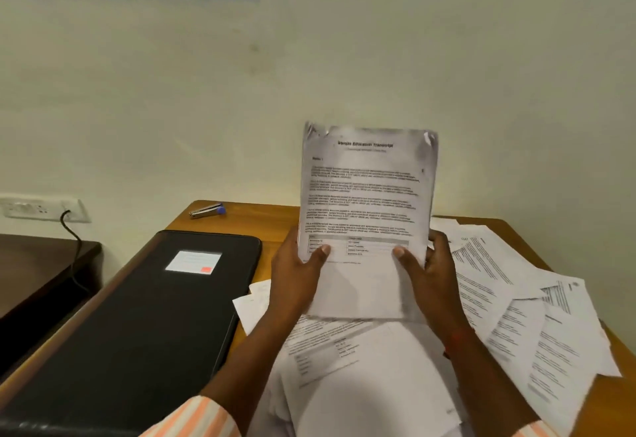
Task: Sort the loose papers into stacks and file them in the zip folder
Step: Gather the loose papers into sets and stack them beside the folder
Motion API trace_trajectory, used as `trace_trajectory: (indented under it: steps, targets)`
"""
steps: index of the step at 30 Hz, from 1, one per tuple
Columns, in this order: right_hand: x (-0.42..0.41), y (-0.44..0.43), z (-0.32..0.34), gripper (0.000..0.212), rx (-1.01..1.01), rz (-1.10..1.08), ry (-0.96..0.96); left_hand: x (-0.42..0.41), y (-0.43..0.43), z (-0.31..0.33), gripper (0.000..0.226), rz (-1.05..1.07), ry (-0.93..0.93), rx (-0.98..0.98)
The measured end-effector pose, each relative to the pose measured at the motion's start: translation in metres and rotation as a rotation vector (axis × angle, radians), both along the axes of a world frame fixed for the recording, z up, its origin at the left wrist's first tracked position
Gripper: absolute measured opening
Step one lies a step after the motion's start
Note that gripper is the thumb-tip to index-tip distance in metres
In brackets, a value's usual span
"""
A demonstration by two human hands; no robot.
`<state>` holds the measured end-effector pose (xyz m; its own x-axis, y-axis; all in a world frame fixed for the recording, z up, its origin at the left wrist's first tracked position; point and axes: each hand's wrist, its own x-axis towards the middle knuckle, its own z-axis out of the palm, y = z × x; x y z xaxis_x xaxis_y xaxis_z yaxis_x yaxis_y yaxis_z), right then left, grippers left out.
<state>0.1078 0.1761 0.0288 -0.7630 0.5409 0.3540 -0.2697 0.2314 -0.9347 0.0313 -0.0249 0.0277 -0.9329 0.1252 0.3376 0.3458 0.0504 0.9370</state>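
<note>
A printed sheaf of papers [366, 195] stands upright above the desk, held at its lower corners. My left hand [297, 276] grips its bottom left with the thumb across the front. My right hand [432, 273] grips its bottom right in the same way. Loose printed papers [509, 302] lie scattered and overlapping over the right half of the desk, and more papers [361, 378] lie under my forearms. The black zip folder [144, 319] lies flat and closed on the left of the desk, with a white label [193, 262] on its cover.
A stapler with a blue end [207, 210] lies at the desk's far left corner, close to the wall. The wooden desk [261, 216] abuts the cream wall. A wall socket with a black cable [70, 226] and a lower dark table [38, 264] are at the left.
</note>
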Motion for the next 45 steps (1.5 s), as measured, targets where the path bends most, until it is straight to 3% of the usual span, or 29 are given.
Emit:
trace_trajectory:
  steps: [3,11,14,17,24,31,37,41,43,45]
  targets:
    - [0.001,-0.004,0.015,0.023,-0.037,0.027,0.01,0.01,-0.027,-0.002,0.031,-0.024,-0.068,-0.038]
    - [-0.008,-0.053,0.027,0.013,0.08,0.115,-0.121,0.042,-0.103,0.01,0.026,-0.248,-0.396,-0.021]
    - [-0.009,-0.078,0.019,0.015,0.056,0.195,-0.157,0.032,-0.129,0.034,0.022,-0.217,-0.448,-0.038]
    - [-0.015,-0.11,0.007,0.015,0.037,0.257,-0.199,0.018,-0.143,0.046,0.025,-0.15,-0.515,0.064]
    - [-0.034,-0.139,-0.006,0.011,0.0,0.334,-0.247,-0.004,-0.176,0.039,0.021,-0.039,-0.6,0.046]
    - [-0.051,-0.16,-0.014,0.027,-0.193,0.39,-0.319,-0.033,-0.191,0.02,0.037,-0.075,-0.696,0.165]
    - [-0.068,-0.155,-0.028,0.026,-0.186,0.368,-0.409,-0.076,-0.201,0.012,0.028,-0.004,-0.609,-0.033]
    - [-0.078,-0.157,-0.028,0.02,-0.034,0.321,-0.531,-0.101,-0.197,-0.003,0.026,0.076,-0.524,-0.201]
    - [-0.091,-0.158,-0.017,0.009,0.3,0.158,-0.581,-0.109,-0.197,-0.017,0.025,0.104,-0.422,-0.311]
    - [-0.113,-0.161,0.003,0.012,0.597,0.015,-0.51,-0.107,-0.195,-0.025,0.026,0.125,-0.344,-0.352]
